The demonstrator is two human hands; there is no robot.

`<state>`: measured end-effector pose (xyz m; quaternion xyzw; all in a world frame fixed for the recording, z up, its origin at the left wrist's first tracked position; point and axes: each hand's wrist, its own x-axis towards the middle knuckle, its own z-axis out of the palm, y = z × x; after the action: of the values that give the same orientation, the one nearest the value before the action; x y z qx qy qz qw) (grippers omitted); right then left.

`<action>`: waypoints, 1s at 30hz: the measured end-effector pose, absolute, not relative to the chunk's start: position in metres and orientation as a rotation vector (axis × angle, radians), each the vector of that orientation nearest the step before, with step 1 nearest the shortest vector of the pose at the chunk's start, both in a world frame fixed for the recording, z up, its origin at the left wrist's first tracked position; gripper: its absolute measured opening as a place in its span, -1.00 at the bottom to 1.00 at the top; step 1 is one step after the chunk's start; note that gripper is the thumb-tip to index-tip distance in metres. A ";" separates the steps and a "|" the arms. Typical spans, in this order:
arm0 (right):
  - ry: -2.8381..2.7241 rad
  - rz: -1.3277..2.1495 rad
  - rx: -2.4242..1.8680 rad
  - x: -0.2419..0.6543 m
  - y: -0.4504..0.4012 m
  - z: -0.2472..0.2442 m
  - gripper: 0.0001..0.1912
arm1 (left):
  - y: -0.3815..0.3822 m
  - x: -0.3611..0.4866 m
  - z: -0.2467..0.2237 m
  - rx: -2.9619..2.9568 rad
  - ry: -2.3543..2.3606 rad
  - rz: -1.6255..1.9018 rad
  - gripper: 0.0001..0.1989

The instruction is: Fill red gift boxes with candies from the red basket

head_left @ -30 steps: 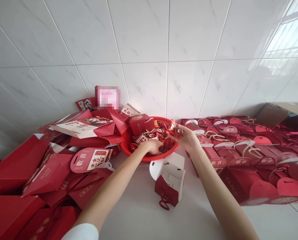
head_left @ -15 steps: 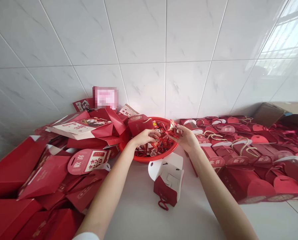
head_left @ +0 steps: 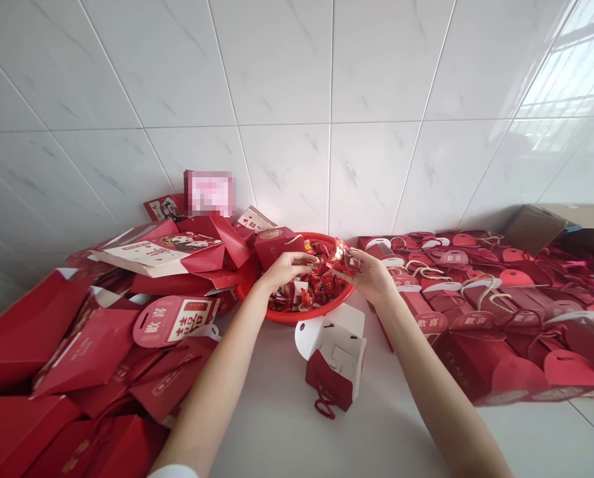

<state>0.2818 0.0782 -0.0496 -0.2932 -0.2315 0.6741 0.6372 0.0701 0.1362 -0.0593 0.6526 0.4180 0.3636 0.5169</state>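
Note:
A red plastic basket (head_left: 321,315) holds many small wrapped candies (head_left: 321,289) in red wrappers. Above its left part is my left hand (head_left: 287,271), fingers closed around a wrapped candy at the fingertips. My right hand (head_left: 371,272) reaches over the basket's right rim and is closed on shiny red wrapped candies (head_left: 343,255). Just in front of the basket stands a dark red gift box (head_left: 330,378), its top open, showing a white inside and a red cord loop. No contents are visible in it.
Several red gift boxes (head_left: 177,388) pile up on the left, some lying tilted. Rows of closed red boxes (head_left: 456,285) with cord handles fill the right side. A cardboard box (head_left: 535,226) sits at the back right, against the tiled wall (head_left: 287,172).
My left hand has shifted slightly left, its fingers drawn closer together on a candy. The right hand stays nearly in place, still gripping candies. The open gift box has not moved.

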 end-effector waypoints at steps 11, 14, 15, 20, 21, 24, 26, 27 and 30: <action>-0.609 1.568 -0.725 0.281 0.070 -0.039 -0.91 | 0.106 0.070 -0.046 1.491 0.884 1.004 -0.55; -0.970 1.501 -0.752 0.286 0.054 -0.026 -0.91 | 0.089 0.066 -0.036 1.617 0.821 0.747 -0.65; -1.119 1.472 -0.768 0.288 0.047 -0.021 -0.89 | 0.083 0.065 -0.032 1.683 0.775 0.627 -0.67; -1.887 1.255 -0.915 0.293 0.015 -0.001 -0.82 | 0.053 0.060 -0.012 2.071 0.850 0.245 -0.76; -2.043 1.229 -0.934 0.293 0.010 0.000 -0.81 | 0.047 0.059 -0.009 2.144 0.938 0.196 -0.76; -2.382 1.170 -0.967 0.292 0.003 -0.001 -0.74 | 0.034 0.057 -0.003 2.272 1.149 0.012 -0.74; -2.455 1.074 -1.000 0.292 0.001 -0.001 -0.70 | 0.027 0.056 -0.001 2.271 1.209 -0.093 -0.71; -2.453 1.009 -1.020 0.292 0.001 -0.001 -0.68 | 0.024 0.055 0.000 2.264 1.225 -0.119 -0.68; -2.387 0.860 -1.079 0.296 0.001 -0.003 -0.64 | 0.019 0.055 -0.001 2.235 1.242 -0.135 -0.55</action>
<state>0.2955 0.0008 -0.0025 -0.3840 -0.8499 0.3063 0.1910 0.0552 0.0188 -0.0010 0.8363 0.4647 -0.0505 0.2866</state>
